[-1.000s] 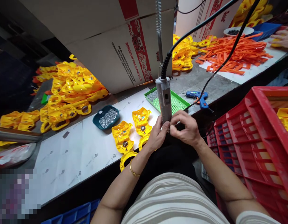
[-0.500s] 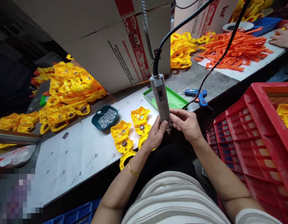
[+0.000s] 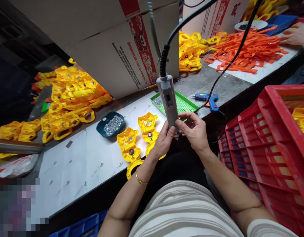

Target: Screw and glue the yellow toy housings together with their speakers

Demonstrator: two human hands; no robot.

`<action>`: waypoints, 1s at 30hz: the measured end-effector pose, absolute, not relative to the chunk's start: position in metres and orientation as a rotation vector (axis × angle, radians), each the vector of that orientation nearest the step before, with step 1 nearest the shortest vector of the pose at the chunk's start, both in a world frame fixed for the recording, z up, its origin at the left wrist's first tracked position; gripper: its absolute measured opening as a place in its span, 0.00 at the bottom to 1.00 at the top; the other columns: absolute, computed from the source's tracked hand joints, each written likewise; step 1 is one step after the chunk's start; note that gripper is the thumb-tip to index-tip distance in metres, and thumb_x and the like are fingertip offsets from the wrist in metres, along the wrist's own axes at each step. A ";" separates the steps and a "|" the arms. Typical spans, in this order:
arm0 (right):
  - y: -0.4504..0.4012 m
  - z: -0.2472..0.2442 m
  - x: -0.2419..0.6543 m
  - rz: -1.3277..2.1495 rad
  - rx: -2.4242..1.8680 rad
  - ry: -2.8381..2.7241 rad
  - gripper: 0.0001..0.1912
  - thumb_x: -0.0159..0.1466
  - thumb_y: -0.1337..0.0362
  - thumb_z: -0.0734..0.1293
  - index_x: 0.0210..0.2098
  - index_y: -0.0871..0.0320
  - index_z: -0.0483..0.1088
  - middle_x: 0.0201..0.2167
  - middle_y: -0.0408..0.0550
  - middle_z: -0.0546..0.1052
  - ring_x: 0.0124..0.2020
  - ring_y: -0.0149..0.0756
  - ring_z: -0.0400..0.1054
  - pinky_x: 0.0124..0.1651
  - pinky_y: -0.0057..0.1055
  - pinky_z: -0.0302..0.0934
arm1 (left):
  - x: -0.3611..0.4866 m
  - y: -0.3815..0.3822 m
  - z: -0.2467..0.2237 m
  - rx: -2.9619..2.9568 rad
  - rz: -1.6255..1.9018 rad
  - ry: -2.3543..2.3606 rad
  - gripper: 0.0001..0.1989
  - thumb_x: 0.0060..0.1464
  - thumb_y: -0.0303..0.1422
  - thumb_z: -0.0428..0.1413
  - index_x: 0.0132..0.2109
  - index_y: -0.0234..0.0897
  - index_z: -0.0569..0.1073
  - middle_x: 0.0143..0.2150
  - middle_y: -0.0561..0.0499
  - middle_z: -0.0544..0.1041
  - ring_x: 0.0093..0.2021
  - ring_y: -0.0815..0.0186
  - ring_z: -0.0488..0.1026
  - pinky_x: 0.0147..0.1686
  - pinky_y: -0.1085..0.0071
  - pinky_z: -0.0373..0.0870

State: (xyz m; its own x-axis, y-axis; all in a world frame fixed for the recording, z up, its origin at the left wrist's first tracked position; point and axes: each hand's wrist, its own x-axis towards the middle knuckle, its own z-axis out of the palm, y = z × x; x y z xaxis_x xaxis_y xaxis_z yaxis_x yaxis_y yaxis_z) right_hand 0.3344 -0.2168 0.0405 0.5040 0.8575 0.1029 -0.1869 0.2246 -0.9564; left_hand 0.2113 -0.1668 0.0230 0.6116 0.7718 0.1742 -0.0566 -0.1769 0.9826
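Observation:
An electric screwdriver (image 3: 168, 98) with a grey body hangs nearly upright in front of me from a coiled spring, its black cable rising from the top. My left hand (image 3: 163, 141) is closed around its lower part from the left. At the nose end, my right hand (image 3: 195, 131) pinches the tool with thumb and fingers. The tip points down past the table edge. Just left of my hands lie two yellow plastic shells (image 3: 128, 144) with wires and round metal parts inside. Beside them sits a dark green dish (image 3: 99, 126) of small screws.
A green perforated tray (image 3: 186, 102) and a blue glue gun (image 3: 208, 98) lie behind my hands. Yellow parts (image 3: 73, 89) pile up left of a large carton (image 3: 97, 56). Orange strips (image 3: 247, 52) lie near another person's hand (image 3: 296, 34). A red crate (image 3: 260, 138) stands at right.
My right hand's thumb has shifted left and up onto the screwdriver's lower body. The other person's hand at the upper right has moved slightly.

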 end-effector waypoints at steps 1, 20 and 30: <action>-0.215 0.040 0.336 0.858 -1.098 -0.738 0.17 0.52 0.55 0.76 0.37 0.57 0.75 0.28 0.40 0.74 0.19 0.21 0.62 0.18 0.20 0.61 | 0.211 -0.168 0.024 1.598 0.811 0.613 0.26 0.62 0.53 0.48 0.55 0.38 0.68 0.43 0.47 0.75 0.43 0.61 0.71 0.44 0.66 0.70; -0.204 0.034 0.342 1.132 -0.939 -0.572 0.17 0.51 0.54 0.76 0.33 0.59 0.74 0.19 0.35 0.68 0.15 0.20 0.57 0.16 0.20 0.57 | 0.213 -0.162 0.023 1.678 0.796 0.605 0.27 0.62 0.53 0.46 0.56 0.37 0.67 0.42 0.47 0.74 0.43 0.62 0.71 0.41 0.69 0.70; -0.204 0.032 0.336 1.146 -0.922 -0.612 0.20 0.52 0.54 0.75 0.40 0.58 0.76 0.25 0.39 0.74 0.16 0.19 0.58 0.17 0.20 0.58 | 0.211 -0.163 0.026 1.641 0.794 0.566 0.24 0.64 0.52 0.45 0.52 0.36 0.66 0.33 0.52 0.72 0.32 0.68 0.69 0.35 0.71 0.69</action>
State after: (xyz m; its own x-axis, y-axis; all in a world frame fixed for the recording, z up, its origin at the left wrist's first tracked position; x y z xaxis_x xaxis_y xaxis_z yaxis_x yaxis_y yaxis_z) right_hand 0.3358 -0.2044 0.0320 0.3204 0.9464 -0.0414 -0.4918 0.1288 -0.8611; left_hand 0.2113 -0.1627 0.0259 0.6527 0.7318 0.1962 -0.0530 -0.2141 0.9754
